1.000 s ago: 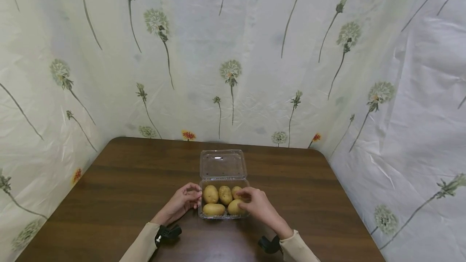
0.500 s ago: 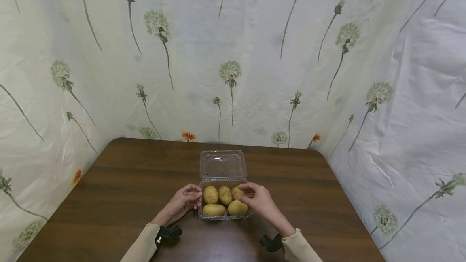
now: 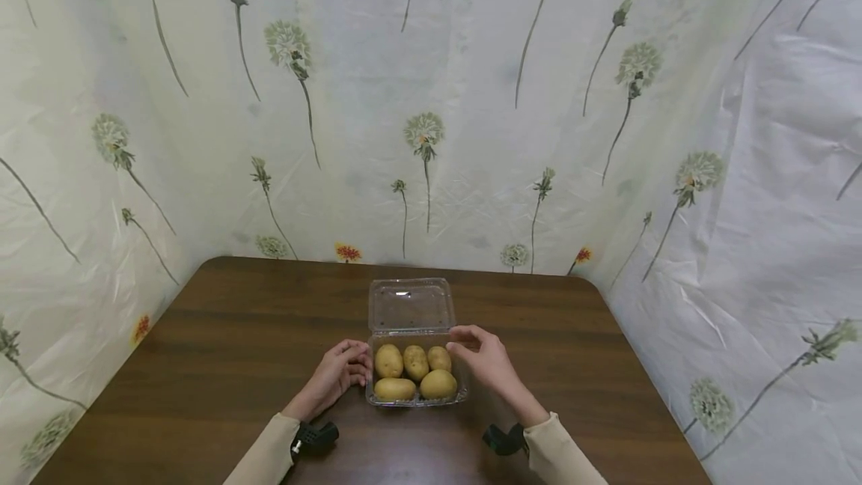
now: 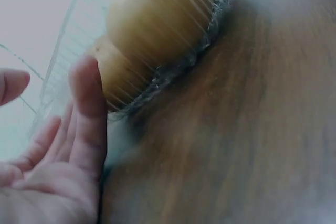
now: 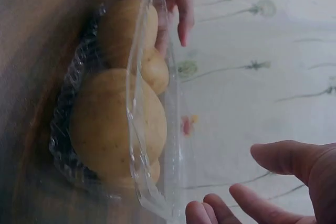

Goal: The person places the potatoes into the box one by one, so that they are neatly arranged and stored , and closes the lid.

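A clear plastic clamshell box (image 3: 465, 389) sits on the table in the head view, its lid (image 3: 412, 307) folded back. Several potatoes (image 3: 396, 389) fill its base, two in the front row and the others behind. My left hand (image 3: 334, 376) rests beside the left wall; in the left wrist view its finger (image 4: 86, 90) lies against the plastic near a potato (image 4: 157, 17). Over the back right corner, my right hand (image 3: 488, 359) hovers with thumb and fingers spread. The right wrist view has that hand (image 5: 294, 182) holding nothing, apart from the potatoes (image 5: 118, 129).
A dark brown wooden table (image 3: 269, 313) carries the box near its middle. Behind and at both sides hangs a pale curtain (image 3: 364, 96) printed with dandelions. Black wrist cameras (image 3: 315, 436) sit at both cuffs.
My right hand has lifted off the potatoes at the right and moved back and rightward. The front right potato now shows whole, slightly further right. My left hand has barely moved.
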